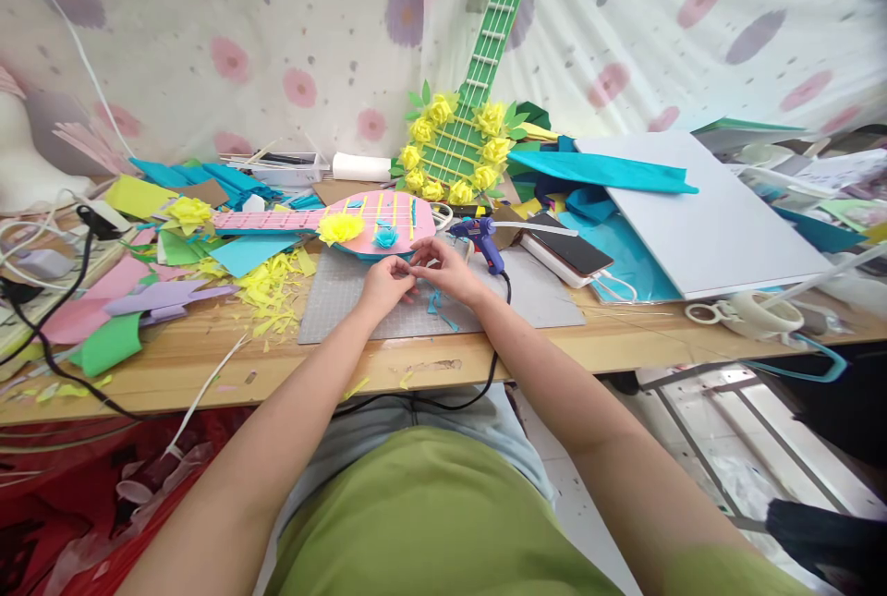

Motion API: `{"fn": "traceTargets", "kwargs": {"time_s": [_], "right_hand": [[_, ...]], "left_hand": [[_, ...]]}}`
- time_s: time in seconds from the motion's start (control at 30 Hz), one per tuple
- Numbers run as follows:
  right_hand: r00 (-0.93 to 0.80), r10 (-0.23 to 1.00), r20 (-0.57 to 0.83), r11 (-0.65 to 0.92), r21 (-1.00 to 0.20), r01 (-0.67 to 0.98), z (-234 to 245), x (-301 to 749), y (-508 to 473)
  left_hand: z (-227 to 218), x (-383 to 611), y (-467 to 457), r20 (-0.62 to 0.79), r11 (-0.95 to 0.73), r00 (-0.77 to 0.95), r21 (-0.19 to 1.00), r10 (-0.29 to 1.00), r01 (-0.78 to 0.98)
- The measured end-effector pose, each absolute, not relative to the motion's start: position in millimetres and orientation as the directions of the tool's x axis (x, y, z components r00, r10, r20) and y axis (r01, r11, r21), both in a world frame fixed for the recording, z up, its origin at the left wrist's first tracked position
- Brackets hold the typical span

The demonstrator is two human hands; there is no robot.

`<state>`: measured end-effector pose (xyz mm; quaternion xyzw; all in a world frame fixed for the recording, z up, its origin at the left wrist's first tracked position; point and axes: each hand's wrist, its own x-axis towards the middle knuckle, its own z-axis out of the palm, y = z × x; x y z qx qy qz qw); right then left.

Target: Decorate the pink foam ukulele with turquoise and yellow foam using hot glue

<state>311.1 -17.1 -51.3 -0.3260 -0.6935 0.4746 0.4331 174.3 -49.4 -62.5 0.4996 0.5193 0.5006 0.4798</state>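
Both hands meet over the grey cutting mat (346,305), fingertips pinched together. Whatever small piece lies between the fingers of my left hand (386,282) and my right hand (447,268) is too small to make out. Just behind them lies a pink paper ukulele (408,208), its neck pointing left, with a yellow paper flower (339,226) and a blue paper flower (385,236) on its body. Blue paper scraps (435,305) are scattered below my right hand. A purple glue gun (485,243) rests to the right of the hands.
A green paper ukulele (454,143) with yellow flowers leans against the curtain. A phone (568,243) lies on a white power bank (547,254). Yellow paper shreds (267,286) and coloured sheets cover the left side. A white board (699,217) lies right. The glue gun's black cord (508,300) crosses the table edge.
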Motion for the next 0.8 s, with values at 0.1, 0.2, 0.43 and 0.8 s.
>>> {"fn": "traceTargets", "kwargs": {"time_s": [0.1,0.2,0.43,0.8], "right_hand": [[-0.399,0.872,0.285,0.328,-0.944,0.043,-54,309,-17],[-0.316,0.914,0.255,0.245,-0.967,-0.071,-56,308,-14],[-0.321,0.947,-0.003,-0.1,-0.953,-0.285,-59,307,-12],[-0.345,0.939,-0.005,0.03,-0.995,0.097,-33,365,-9]], "left_hand": [[-61,175,-50,-0.008,0.01,-0.04,0.999,0.999,0.048],[-58,174,-50,-0.032,0.032,-0.042,0.999,0.999,-0.006],[-55,175,-49,-0.08,0.081,0.036,0.996,0.996,-0.042],[-60,165,-47,-0.074,0.071,-0.03,0.993,0.997,-0.089]]}}
